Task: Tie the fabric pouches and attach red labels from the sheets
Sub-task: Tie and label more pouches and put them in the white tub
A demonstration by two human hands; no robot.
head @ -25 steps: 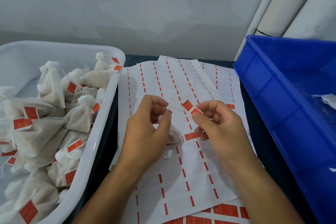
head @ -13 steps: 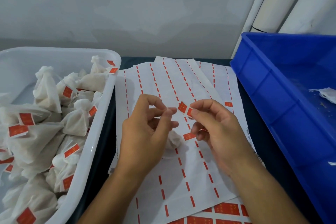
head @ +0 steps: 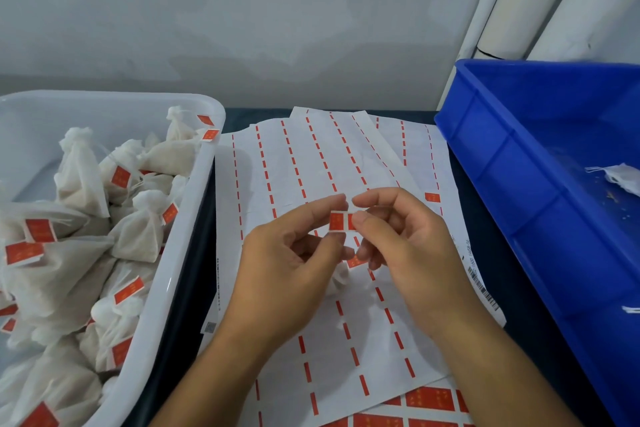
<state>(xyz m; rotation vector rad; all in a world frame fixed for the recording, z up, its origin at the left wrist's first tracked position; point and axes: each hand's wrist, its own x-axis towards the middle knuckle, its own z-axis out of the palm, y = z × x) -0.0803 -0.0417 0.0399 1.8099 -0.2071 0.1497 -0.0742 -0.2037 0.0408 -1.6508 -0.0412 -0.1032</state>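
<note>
Closest to me, at the bottom edge, a sheet of full red labels (head: 429, 399) peeks out from under the pile of label sheets. Over it lies the used sheet (head: 311, 322), white backing paper with only thin red strips left in dashed columns, spread on the dark bench (head: 519, 340) between the two bins. My forearms come up over that paper, and both hands meet above its middle. My left hand (head: 287, 263) is closed in a pinch, thumb and forefinger gripping the left edge of a small red label (head: 337, 221); my right hand (head: 405, 250) pinches the same label from the right side, forefinger on top and thumb below, with the other fingers curled loosely. The label is lifted off the paper and held flat between the two hands. Just beneath my fingers a bit of white fabric pouch (head: 339, 279) shows on the sheet (most of it is hidden behind my left hand, so I cannot tell how it is tied). To my left the white tub (head: 194, 253) is heaped with tied pouches (head: 138, 236), many carrying a red tag. To my right the blue crate (head: 519, 191) stands just beside the sheets, with a scrap of white fabric (head: 620, 177) lying on its floor. Farther back, more stripped sheets (head: 408, 142) fan out toward the grey wall (head: 242, 28), and white pipes (head: 512, 0) stand in the right corner.
</note>
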